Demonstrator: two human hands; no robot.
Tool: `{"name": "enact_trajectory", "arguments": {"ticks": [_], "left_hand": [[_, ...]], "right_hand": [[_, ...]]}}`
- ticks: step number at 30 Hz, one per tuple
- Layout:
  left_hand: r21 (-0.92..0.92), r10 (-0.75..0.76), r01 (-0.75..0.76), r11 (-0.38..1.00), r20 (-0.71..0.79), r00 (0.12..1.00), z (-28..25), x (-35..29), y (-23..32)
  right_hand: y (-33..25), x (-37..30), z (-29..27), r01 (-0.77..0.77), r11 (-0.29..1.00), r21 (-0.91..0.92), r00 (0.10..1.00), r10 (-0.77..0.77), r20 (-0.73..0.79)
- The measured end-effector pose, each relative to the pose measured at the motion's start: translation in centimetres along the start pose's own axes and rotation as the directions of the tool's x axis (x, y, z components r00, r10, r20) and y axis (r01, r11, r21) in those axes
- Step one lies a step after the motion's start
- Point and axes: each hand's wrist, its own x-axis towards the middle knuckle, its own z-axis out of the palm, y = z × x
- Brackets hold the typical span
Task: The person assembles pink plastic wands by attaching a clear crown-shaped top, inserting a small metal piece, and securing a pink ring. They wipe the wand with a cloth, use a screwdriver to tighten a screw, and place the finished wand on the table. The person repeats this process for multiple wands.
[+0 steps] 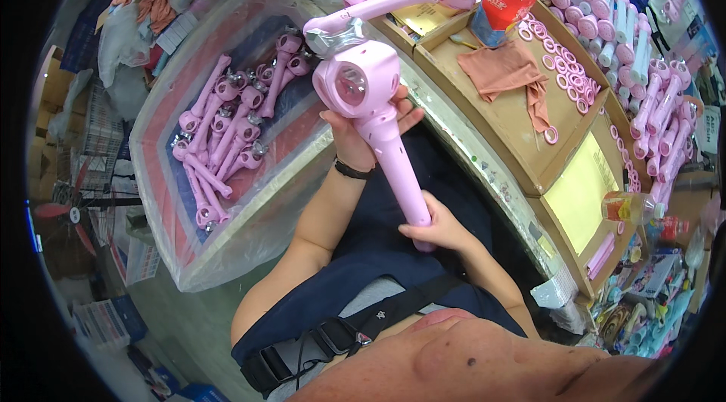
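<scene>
A pink light stick (389, 152) is held up in front of me, tilted, with its round head at the upper left and its handle running down to the right. The head has a round opening with a clear dome inside, and a silvery piece (336, 39) sits on top. My left hand (354, 141) cradles the neck below the head, thumb on one side and fingertips showing on the other. The handle's bottom end is gripped by my right hand (445, 226), its thumb across the front and the other fingers partly hidden.
On the left, a plastic-covered bin (162, 228) holds several pink light sticks (227, 122). To the right, cardboard trays (522, 175) carry pink rings (567, 73), a brown cloth (503, 69) and a red-labelled bottle (505, 3). More sticks (665, 118) are piled beyond, near a lying bottle (628, 206).
</scene>
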Motion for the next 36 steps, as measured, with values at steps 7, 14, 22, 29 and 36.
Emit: {"name": "enact_trajectory", "arguments": {"ticks": [7, 14, 22, 29, 36], "left_hand": [[0.884, 0.579, -0.157, 0.439, -0.145, 0.802, 0.8, 1.1, 1.8], [0.954, 0.510, 0.036, 0.297, -0.190, 0.839, 1.3, 1.4, 2.1], [0.930, 0.559, -0.138, 0.340, -0.082, 0.825, -0.1, 0.9, 1.9], [0.083, -0.015, 0.046, 0.996, -0.339, 0.941, -0.1, -2.1, 0.0], [0.184, -0.008, 0.091, 0.979, -0.407, 0.913, -0.5, -2.5, 0.1]], "right_hand": [[-2.3, -0.8, -0.4, -0.064, 0.892, -0.447, 0.941, -0.095, -0.326], [-2.8, -1.3, 0.3, -0.085, 0.850, -0.519, 0.931, -0.118, -0.345], [-1.7, -1.5, -0.2, -0.001, 0.855, -0.519, 0.924, -0.198, -0.328], [-4.0, -1.7, -2.1, 0.113, 0.712, -0.693, 0.836, -0.445, -0.320], [-6.0, -1.3, -13.5, -0.242, 0.397, -0.885, 0.563, -0.686, -0.461]]}}
